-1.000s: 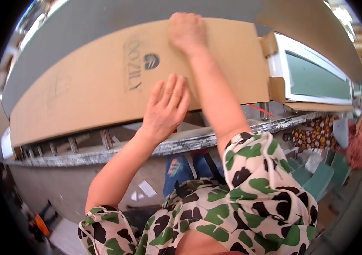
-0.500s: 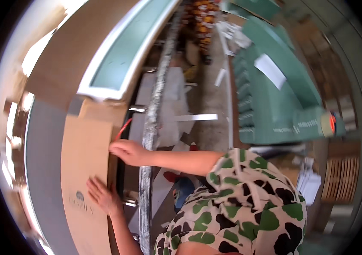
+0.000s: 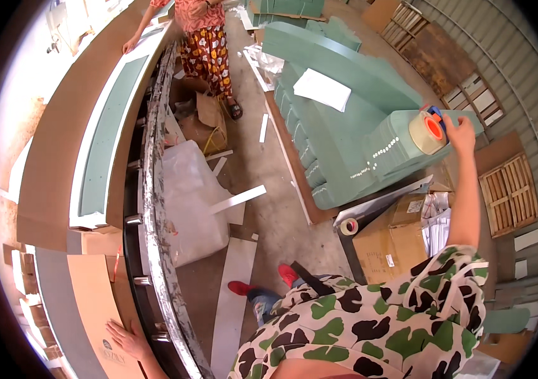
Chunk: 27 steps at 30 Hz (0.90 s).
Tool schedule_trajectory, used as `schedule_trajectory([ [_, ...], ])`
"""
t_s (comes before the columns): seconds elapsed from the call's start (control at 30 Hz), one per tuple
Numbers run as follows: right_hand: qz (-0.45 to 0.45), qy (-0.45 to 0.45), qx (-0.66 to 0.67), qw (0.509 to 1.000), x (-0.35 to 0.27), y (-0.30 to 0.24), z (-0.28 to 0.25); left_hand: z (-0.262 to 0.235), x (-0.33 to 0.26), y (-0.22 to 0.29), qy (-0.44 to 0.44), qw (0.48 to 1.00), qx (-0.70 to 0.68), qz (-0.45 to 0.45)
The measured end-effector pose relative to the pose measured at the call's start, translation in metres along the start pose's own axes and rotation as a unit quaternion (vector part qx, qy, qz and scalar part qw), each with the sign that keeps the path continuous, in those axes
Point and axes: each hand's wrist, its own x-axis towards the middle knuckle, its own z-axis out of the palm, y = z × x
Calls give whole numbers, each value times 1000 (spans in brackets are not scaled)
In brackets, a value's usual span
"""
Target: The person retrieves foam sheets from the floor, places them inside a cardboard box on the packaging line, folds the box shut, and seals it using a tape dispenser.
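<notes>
Pressing, left hand: fingers spread flat, released, on brown cardboard sheet lying on tabletop.
Right hand: arm stretched out, fingers grasping tape dispenser.
Tape dispenser: round clear roll, orange core, blue frame, above stacked green boards.
Floor: grey, dusty concrete.

A packing workshop — stacked green panels, cardboard boxes, wooden pallets.

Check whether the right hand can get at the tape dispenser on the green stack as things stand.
Probably yes: the right hand is already at the tape dispenser atop the green stack, nothing between them.
</notes>
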Motion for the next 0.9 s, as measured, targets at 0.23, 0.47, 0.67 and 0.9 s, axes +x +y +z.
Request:
schedule_trajectory([
  [0.23,317,-638,317,626,33,52,88,3,-25,-19,-59,997,6,-55],
  [0.47,203,-656,501,526,23,57,65,-33,-4,24,-36,990,-61,-124],
  [0.67,155,-584,569,558,-38,-51,-8,-46,-35,18,-45,985,-45,-162],
  [0.9,210,-789,573,70,-335,-354,-172,-23,-42,22,-3,985,-75,-153],
])
